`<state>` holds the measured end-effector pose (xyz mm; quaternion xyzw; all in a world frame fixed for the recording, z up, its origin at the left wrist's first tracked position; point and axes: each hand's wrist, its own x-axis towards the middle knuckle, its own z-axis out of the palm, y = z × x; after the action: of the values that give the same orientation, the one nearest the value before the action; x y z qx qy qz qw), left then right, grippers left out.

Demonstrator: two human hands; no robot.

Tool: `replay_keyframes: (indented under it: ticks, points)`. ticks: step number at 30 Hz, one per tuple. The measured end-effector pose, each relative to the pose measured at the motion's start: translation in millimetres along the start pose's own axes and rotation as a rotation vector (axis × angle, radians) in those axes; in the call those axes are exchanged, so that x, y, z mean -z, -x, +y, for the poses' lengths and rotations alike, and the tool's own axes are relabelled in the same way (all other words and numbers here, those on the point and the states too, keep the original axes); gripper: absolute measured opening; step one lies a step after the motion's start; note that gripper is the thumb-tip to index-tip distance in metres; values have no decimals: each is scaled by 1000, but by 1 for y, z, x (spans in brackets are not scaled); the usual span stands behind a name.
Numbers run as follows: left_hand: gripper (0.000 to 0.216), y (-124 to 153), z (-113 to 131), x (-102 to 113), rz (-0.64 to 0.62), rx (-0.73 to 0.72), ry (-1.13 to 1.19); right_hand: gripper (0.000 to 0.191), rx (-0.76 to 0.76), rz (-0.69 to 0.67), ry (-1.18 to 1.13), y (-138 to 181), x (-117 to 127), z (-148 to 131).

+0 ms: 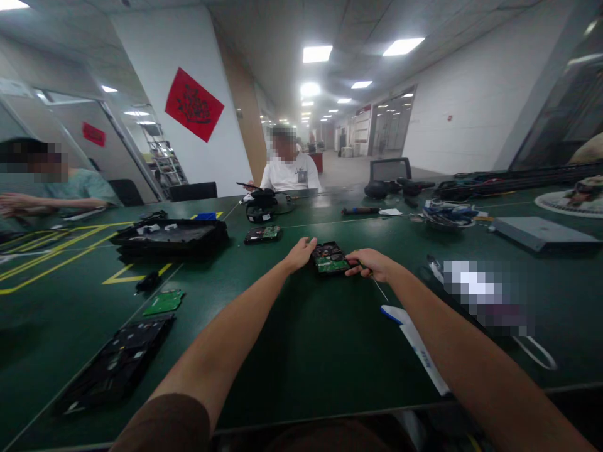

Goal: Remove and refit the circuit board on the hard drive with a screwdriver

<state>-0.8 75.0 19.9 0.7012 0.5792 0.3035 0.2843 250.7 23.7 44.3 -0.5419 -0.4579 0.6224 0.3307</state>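
Note:
A hard drive (330, 257) with a green circuit board facing up lies on the green table in front of me. My left hand (300, 254) is closed around its left edge, thumb on top. At the drive's right edge, my right hand (370, 263) has its fingers pinched together. A thin light-coloured rod (381, 290) sticks out below that hand; whether the fingers grip it is hidden. A white and blue packet (417, 345) lies beneath my right forearm. Beyond my left hand rests another drive (262, 235) with a green board.
At left are a black tray (169, 237), a loose green circuit board (164, 302) and a black device casing (120, 361). To the right lie a cable bundle (447, 213) and a flat grey box (546, 233). A person (291, 172) sits across, another (70, 185) at far left.

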Motion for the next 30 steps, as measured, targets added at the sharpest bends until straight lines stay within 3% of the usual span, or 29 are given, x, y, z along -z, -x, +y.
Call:
replay_keyframes:
  ticks: [4,12,18,21,25,28,30]
  points:
    - [82,25,-2,9,6,28,-73,8,-3,-30,28,0,-3,0]
    - [83,107,17,28,7,22,-417,21,11,-189,272,7,-11,-2]
    - [86,157,20,53,-102,37,-426,27,37,-273,398,14,-16,-3]
    - [88,179,-2,93,-52,100,-648,28,44,-272,423,14,-16,-3]
    - [97,213,-54,166,111,388,-954,28,58,-280,434,12,-15,-2]
    - [114,239,-98,210,156,628,-961,29,60,-280,439,11,-15,-1]
    - [122,253,-125,226,144,767,-897,29,59,-272,445,10,-15,0]
